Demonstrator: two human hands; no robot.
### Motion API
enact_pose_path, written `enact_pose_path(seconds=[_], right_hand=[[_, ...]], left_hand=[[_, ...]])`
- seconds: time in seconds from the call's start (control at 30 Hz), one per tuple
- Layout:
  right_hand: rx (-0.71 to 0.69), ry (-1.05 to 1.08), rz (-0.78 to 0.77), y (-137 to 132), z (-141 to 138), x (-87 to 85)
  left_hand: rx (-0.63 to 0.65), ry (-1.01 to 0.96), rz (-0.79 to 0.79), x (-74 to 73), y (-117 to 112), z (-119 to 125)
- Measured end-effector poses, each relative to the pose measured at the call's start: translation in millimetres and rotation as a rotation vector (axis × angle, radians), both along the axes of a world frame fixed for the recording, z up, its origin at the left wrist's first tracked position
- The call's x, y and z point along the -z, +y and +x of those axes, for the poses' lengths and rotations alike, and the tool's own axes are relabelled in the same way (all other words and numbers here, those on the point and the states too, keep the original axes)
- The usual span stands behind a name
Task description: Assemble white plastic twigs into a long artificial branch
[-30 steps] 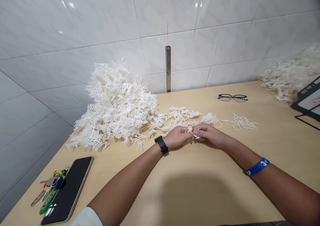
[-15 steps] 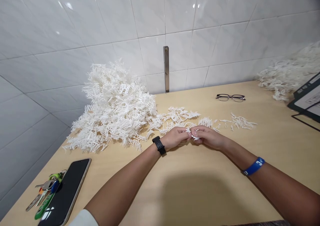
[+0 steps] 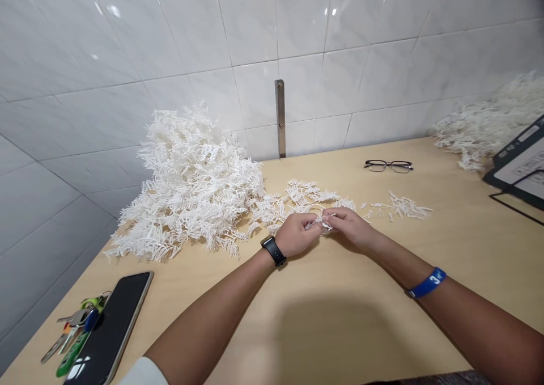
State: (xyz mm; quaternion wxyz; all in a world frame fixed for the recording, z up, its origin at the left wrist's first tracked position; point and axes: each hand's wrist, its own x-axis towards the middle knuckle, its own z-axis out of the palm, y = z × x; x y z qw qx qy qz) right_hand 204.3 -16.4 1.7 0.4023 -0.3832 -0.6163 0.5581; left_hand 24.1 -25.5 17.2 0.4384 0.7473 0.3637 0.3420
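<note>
My left hand (image 3: 297, 233) and my right hand (image 3: 349, 226) meet over the table, thumbs and fingertips pinched together. Between them is a small white branched plastic piece (image 3: 326, 224), partly hidden by the fingers; both hands grip it. Just beyond the hands lies a row of loose white branched pieces (image 3: 304, 192). To the left rises a big heap of the same white branched pieces (image 3: 199, 186). A few thin white bits (image 3: 406, 206) lie apart, right of my right hand.
Folded-open glasses (image 3: 389, 166) rest toward the back. At lower left a phone (image 3: 113, 328) lies beside a bunch of keys (image 3: 74, 331). A second white heap (image 3: 493, 118) and a dark-framed panel (image 3: 522, 166) stand at the right. A tiled wall (image 3: 255, 28) bounds the wooden table (image 3: 263, 322).
My fingers have shifted around the white piece, and my left hand has turned so its back shows more. The whole view has slid slightly.
</note>
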Motion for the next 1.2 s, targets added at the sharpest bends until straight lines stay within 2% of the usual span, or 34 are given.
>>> enact_pose_path(seconds=[0.13,0.23,0.33,0.47,0.53,0.63,0.7,0.77,0.9,1.0,1.2], right_hand=[[0.478,-0.054,0.136,11.9,27.1,-12.0],[0.600,-0.256,0.200,16.5,48.0,-23.5],[0.644,-0.620,0.233,17.2,56.5,-24.1],[0.577,-0.960,0.059,20.1,61.2,-16.7],[0.645,-1.000,0.039,20.4,61.7,-17.2],[0.710,-0.841,0.199,14.6,52.0,-23.0],[0.586,-0.665,0.304,6.8,37.8,-26.3],[0.383,-0.550,0.322,-1.6,21.6,-26.6],[0.042,-0.590,0.283,-12.0,0.9,-20.5],[-0.061,-0.661,0.273,-12.7,0.3,-15.8],[-0.199,-0.534,0.213,-9.5,6.9,-14.9]], left_hand=[[-0.119,0.100,0.124,4.6,-3.2,-9.1],[-0.132,0.139,0.114,7.4,-1.8,-12.8],[-0.111,0.168,0.080,8.2,2.3,-11.1],[-0.111,0.206,0.085,9.1,5.7,-8.1],[-0.098,0.202,0.084,10.1,6.4,-8.2],[-0.089,0.200,0.094,11.3,7.3,-8.9],[-0.073,0.206,0.103,11.5,7.6,-9.1],[-0.053,0.210,0.116,11.5,7.5,-9.0],[-0.011,0.223,0.153,12.7,6.9,-8.9],[0.009,0.243,0.158,14.3,7.4,-9.1],[0.061,0.229,0.153,14.0,9.4,-10.1]])
